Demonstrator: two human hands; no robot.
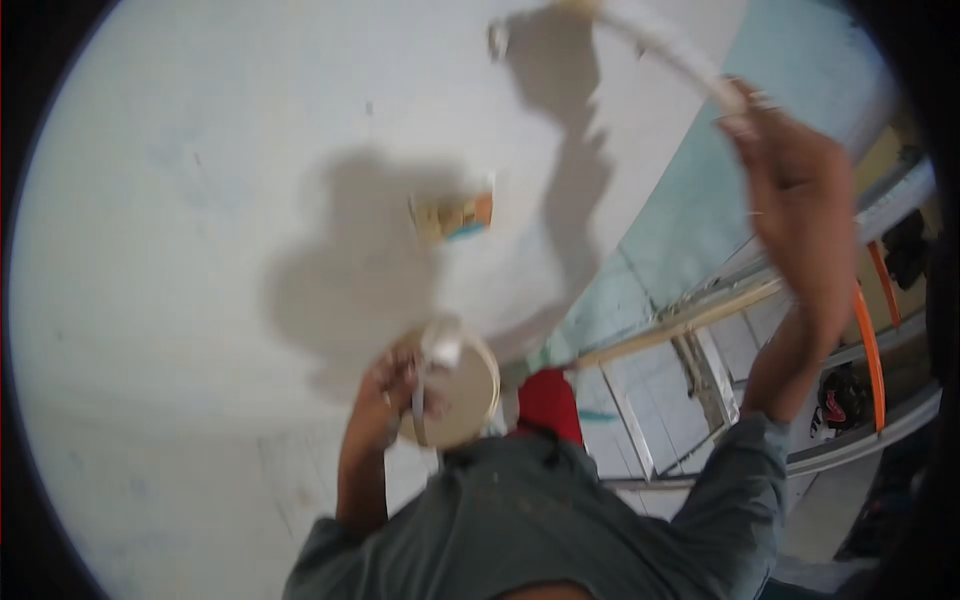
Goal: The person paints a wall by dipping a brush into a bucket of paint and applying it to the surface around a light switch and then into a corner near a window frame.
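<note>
My right hand (795,185), raised at the upper right, is closed around one end of a long pale handle (665,50). The handle slants up to the left and ends in a yellowish part (578,6) near the wall, cut off by the top edge. At my waist, my left hand (390,390) grips the left side of a round beige tub (465,400). A pale strip crosses the tub beside my fingers, and a small white piece (443,350) shows at its far rim. Motion blurs both hands, and the tub's contents are hard to make out.
A white wall (200,250) fills the left and middle, with a broken-out opening (453,215) in it. A pale green section (690,220) adjoins it. A ladder-like frame (625,420) stands at the lower right above a tiled floor, near orange straps (870,360).
</note>
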